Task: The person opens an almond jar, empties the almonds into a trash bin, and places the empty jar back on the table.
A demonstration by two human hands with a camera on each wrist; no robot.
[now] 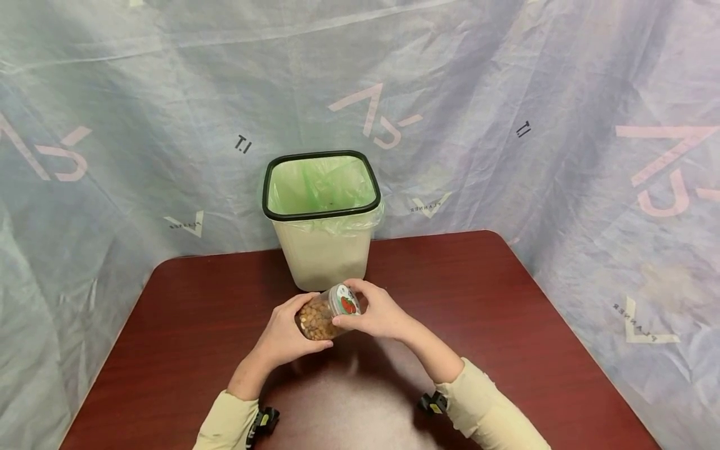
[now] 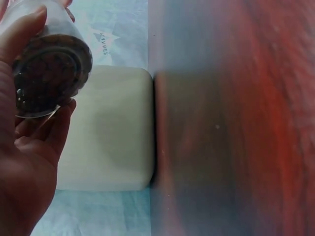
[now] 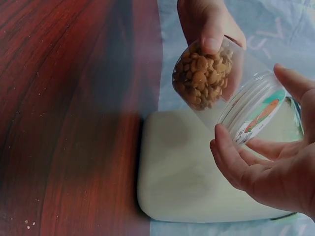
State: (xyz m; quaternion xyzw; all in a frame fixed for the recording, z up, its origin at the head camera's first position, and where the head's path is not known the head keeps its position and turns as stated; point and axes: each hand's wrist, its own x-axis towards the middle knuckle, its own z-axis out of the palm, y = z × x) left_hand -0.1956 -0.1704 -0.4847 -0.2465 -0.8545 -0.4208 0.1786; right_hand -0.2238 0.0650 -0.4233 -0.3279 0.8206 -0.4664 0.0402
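A clear plastic jar (image 1: 318,317), partly filled with small brown nut-like pieces, is held tilted above the table in front of the bin. My left hand (image 1: 285,333) grips the jar round its base end, thumb on one side and fingers on the other. My right hand (image 1: 382,314) holds the jar's lid (image 3: 257,114) by its rim between thumb and fingers. A round label with a red-orange picture covers the lid's top. In the left wrist view the jar's ribbed bottom (image 2: 51,73) faces the camera. The lid sits on the jar's mouth.
A pale waste bin (image 1: 326,250) with a black rim and a green-tinted plastic liner (image 1: 337,181) stands at the table's back edge, just beyond my hands. The dark red table (image 1: 478,312) spreads to both sides. Grey printed cloth (image 1: 467,75) hangs behind and beside it.
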